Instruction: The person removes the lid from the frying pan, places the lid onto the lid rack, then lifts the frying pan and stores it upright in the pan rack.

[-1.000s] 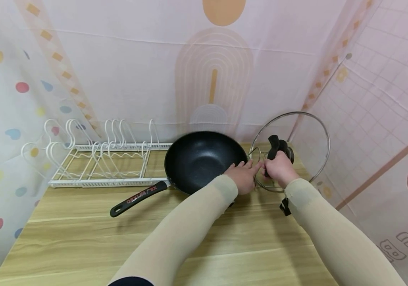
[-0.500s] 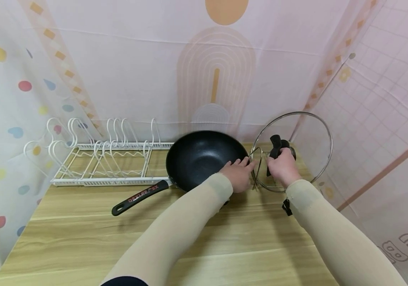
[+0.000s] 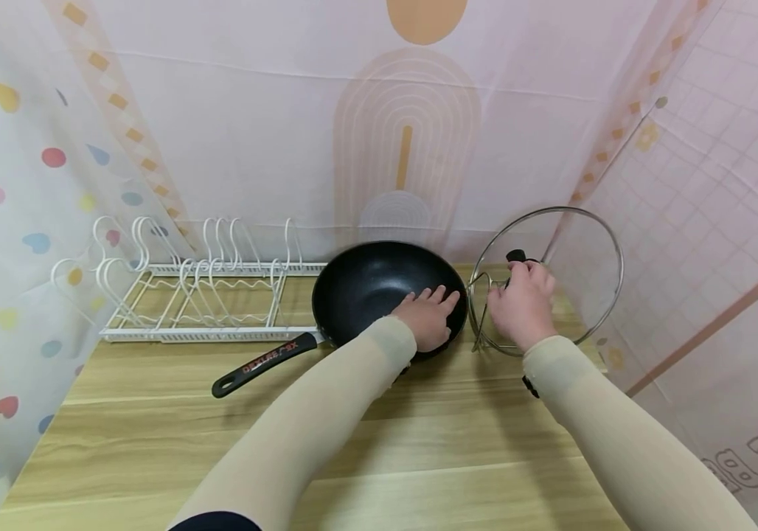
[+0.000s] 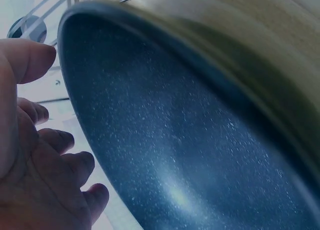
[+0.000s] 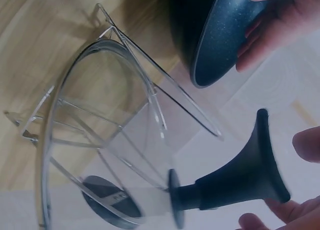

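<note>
A glass lid (image 3: 621,273) with a metal rim stands on edge in a wire lid stand (image 5: 165,82). Its black flared knob (image 5: 240,175) points toward my right hand (image 3: 521,306). In the right wrist view the thumb (image 5: 307,145) and fingertips lie around the knob's end, with gaps showing between them and it. My left hand (image 3: 425,321) is spread over the right side of a black wok (image 3: 366,287). In the left wrist view its fingers (image 4: 80,165) extend beside the wok's rim, holding nothing.
The wok's long black handle (image 3: 262,363) points left toward the front. Behind it, a white wire dish rack (image 3: 206,335) stands along the back left of the wooden table (image 3: 419,457). Printed curtains (image 3: 253,147) close off the back and sides.
My left hand has drawn left, away from the lid stand and over the wok. My right hand has loosened from the lid's knob and shifted slightly. The lid stays upright.
</note>
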The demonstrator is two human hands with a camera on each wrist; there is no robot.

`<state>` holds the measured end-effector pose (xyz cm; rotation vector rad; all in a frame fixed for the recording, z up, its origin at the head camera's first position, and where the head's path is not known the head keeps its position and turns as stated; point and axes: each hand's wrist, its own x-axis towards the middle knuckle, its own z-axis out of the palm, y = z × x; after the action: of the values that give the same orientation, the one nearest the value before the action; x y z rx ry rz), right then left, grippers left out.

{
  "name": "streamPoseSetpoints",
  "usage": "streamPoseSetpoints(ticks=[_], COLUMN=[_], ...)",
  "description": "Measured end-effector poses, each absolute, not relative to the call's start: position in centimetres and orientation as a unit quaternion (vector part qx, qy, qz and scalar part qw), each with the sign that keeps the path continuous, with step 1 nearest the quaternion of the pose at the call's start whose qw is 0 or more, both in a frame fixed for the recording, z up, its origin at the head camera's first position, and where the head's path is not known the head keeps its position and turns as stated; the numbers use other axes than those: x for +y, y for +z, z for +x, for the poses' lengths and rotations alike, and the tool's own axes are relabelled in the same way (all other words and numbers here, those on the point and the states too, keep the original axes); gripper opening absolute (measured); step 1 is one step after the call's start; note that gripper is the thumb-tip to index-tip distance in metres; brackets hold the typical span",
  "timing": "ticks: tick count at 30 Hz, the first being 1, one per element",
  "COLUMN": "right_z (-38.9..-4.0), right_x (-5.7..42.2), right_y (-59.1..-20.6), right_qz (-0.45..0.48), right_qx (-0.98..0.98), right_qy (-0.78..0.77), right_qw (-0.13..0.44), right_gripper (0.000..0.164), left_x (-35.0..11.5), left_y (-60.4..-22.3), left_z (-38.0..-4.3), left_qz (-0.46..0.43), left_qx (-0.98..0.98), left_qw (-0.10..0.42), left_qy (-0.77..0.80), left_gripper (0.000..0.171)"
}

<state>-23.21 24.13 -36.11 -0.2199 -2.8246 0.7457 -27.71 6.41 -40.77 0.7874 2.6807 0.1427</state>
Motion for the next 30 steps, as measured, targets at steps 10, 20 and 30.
streamPoseSetpoints(ticks=[10, 20, 30], right_z=[-23.1, -23.5, -24.0], right_x=[22.3, 20.7, 20.1], right_y=[-37.0, -38.2, -39.8], right_qz=[0.033, 0.082, 0.105], right_qx=[-0.968, -0.972, -0.975], right_qy=[0.196, 0.181, 0.179], right_qw=[0.152, 0.122, 0.076], right_gripper=[0.046, 0.042, 0.047], left_x=[3.6, 0.5, -3.9], left_y=[-40.8, -41.3, -40.9], left_z=[-28.2, -29.2, -28.9], left_qz=[0.252, 0.233, 0.224], left_qx=[0.951, 0.958, 0.964], left_qw=[0.171, 0.161, 0.137], left_qy=[0.051, 0.039, 0.039], left_gripper=[0.074, 0.075, 0.075])
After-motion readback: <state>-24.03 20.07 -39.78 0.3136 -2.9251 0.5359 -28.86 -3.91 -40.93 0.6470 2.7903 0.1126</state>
